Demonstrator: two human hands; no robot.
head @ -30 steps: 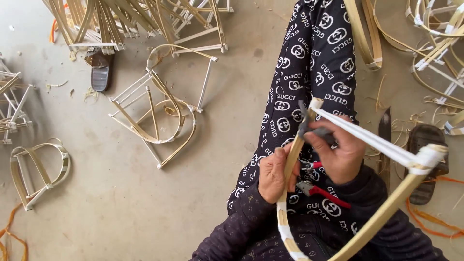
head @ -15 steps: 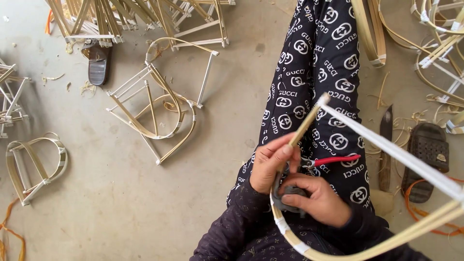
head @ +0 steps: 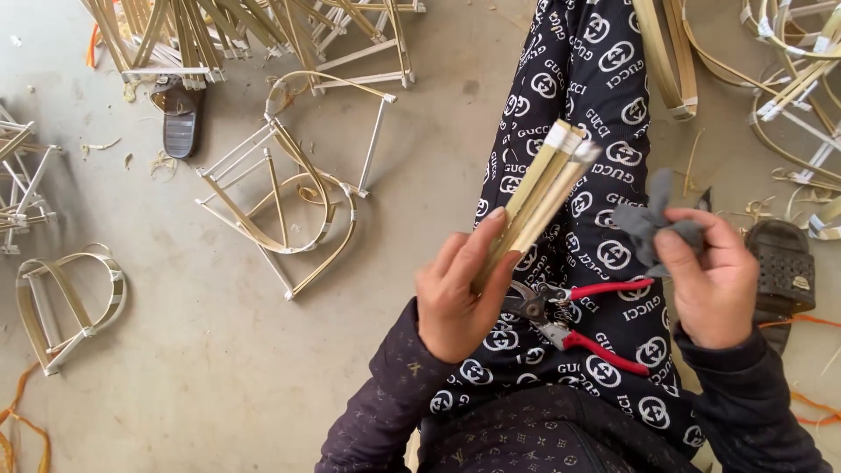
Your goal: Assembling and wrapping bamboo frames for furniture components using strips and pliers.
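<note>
Bamboo strips [head: 543,188] raised; pruning shears [head: 569,320] on lap

Even, soft daylight, bright overall, no glare. Shadows faint and diffuse: bamboo frame [head: 289,210] casts a soft one on the concrete floor [head: 175,368]; sandal [head: 180,118] looks dark. Centre sharp, print on the trousers [head: 587,105] crisp. Slight wide-angle stretch at the edges, mild softness in the corners.
</note>
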